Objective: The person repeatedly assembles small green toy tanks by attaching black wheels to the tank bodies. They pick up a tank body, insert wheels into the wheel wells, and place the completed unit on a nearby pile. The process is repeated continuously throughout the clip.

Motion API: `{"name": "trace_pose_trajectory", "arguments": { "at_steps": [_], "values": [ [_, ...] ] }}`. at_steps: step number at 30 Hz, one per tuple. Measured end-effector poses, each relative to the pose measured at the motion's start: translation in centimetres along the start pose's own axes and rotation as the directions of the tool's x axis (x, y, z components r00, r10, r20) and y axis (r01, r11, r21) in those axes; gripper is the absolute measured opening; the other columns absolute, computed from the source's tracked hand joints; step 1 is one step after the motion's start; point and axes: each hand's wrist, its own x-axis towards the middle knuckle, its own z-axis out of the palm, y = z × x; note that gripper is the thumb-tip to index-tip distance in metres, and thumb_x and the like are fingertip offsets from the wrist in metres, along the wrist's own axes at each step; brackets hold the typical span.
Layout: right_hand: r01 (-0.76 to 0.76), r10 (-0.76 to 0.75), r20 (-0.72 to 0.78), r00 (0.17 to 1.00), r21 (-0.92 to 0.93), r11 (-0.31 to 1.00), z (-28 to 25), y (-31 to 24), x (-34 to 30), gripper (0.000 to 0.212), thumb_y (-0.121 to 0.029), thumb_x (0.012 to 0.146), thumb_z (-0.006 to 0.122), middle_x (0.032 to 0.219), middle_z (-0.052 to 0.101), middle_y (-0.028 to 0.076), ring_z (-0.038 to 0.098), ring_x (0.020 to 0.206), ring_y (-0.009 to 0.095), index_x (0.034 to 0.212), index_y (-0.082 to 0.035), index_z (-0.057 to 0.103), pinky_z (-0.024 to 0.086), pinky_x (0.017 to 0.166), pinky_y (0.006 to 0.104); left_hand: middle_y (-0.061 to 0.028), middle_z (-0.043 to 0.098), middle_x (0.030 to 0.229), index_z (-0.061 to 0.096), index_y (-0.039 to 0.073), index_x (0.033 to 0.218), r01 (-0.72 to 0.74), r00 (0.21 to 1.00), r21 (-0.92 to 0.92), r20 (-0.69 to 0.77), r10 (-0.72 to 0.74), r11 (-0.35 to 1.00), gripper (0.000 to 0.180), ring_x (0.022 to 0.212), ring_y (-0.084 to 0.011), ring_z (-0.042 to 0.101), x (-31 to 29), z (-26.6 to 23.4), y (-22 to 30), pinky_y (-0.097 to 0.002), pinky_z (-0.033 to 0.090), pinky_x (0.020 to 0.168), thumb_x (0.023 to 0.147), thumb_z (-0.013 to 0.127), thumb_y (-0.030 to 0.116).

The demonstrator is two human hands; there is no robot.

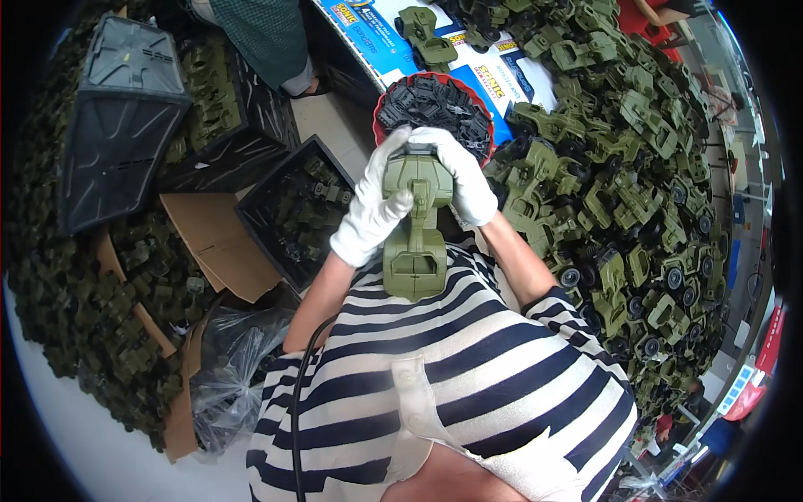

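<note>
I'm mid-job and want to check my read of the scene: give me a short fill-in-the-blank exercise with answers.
1. The left grip and right grip are gloved in ____.
2. The toy they hold is coloured ____.
3. The bowl of black parts has a ____ rim.
4. The shirt is patterned with ____.

Missing words: white; green; red; stripes.

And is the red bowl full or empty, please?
Full or nearly so: black parts fill the red bowl close to its visible rim.
</note>
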Motion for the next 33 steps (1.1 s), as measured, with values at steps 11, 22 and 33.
{"name": "trace_pose_trajectory", "arguments": {
  "at_steps": [11, 22, 33],
  "values": [
    [0.195, -0.248, -0.093, 0.964, -0.384, 0.902, 4.0, 0.3, -1.3, 0.039, -0.010, 0.086, 0.061, 0.113, 0.063, 0.020, 0.065, 0.103, 0.030, 0.123, 0.001, 0.057, 0.050, 0.091, 0.0372, -0.0136, 0.064, 0.106, 0.059, -0.001, 0.116, -0.037, 0.977, 0.117, -0.207, 0.060, 0.992, 0.050, 0.097, -0.0259, 0.066, -0.9, 0.2, 0.0, -0.0344, 0.051, 0.086, 0.090, 0.065, 0.041],
    [-0.018, -0.085, -0.129, 0.988, -0.644, 0.765, 5.0, 3.5, 3.2, 0.042, -0.032, 0.090, 0.067, 0.113, 0.065, 0.018, 0.062, 0.107, 0.033, 0.121, -0.005, 0.061, 0.049, 0.095, 0.0405, -0.0220, 0.066, 0.110, 0.064, -0.002, 0.114, 0.394, 0.804, 0.205, -0.549, -0.229, 0.896, 0.042, 0.101, -0.0317, 0.064, -4.4, -7.7, -10.6, -0.0371, 0.049, 0.091, 0.099, 0.054, 0.036],
    [-0.325, 0.022, -0.408, 0.913, -0.692, 0.644, -8.1, 7.7, 8.8, 0.041, -0.031, 0.086, 0.067, 0.120, 0.065, 0.017, 0.060, 0.113, 0.033, 0.120, -0.008, 0.064, 0.047, 0.099, 0.0419, -0.0218, 0.055, 0.137, 0.055, -0.003, 0.134, 0.829, 0.546, 0.321, -0.644, -0.536, 0.458, 0.067, 0.125, -0.0344, 0.054, -6.5, -17.1, -17.4, -0.0389, 0.042, 0.105, 0.093, 0.060, 0.051]
  ]
}}
